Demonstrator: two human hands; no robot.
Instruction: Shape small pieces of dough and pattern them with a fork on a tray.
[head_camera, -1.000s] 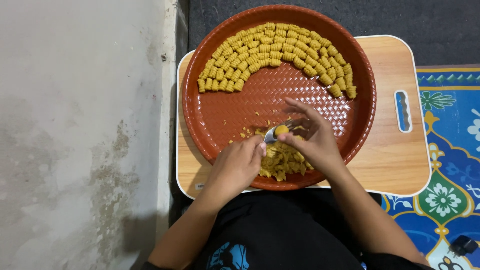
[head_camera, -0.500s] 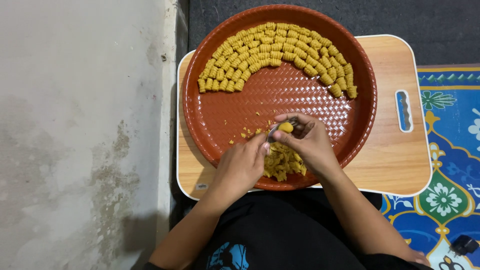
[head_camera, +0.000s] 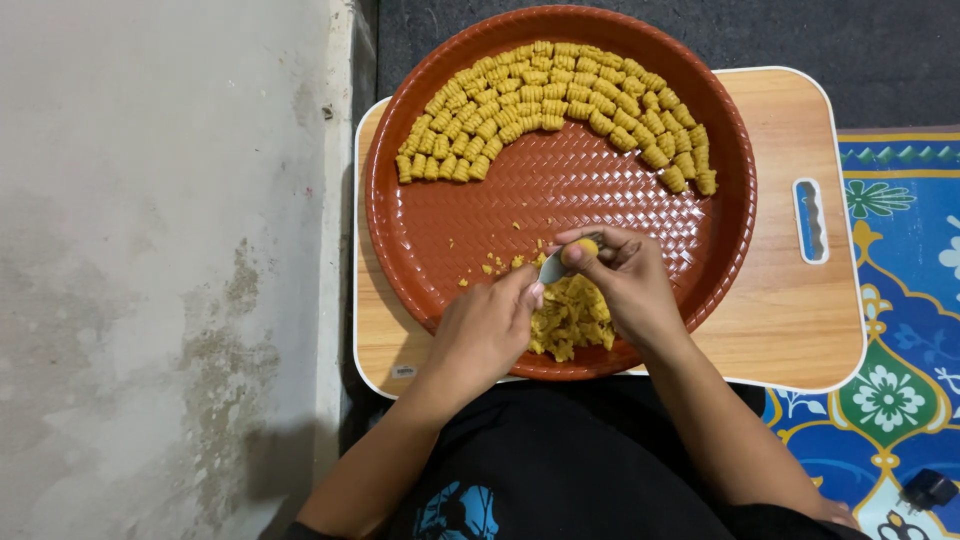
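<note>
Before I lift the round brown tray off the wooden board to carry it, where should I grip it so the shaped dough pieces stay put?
Grip the tray's raised rim at two opposite sides, left and right, hands coming in level from outside. The rim stands proud and overhangs the wooden board at the far edge. Keep it flat: the shaped dough pieces lie loose in an arc, and the dough pile sits near the front.

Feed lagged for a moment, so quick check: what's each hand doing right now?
Left hand: closed on the metal spoon.
Right hand: fingertips pinched on a small yellow dough piece at the spoon's bowl.
</note>
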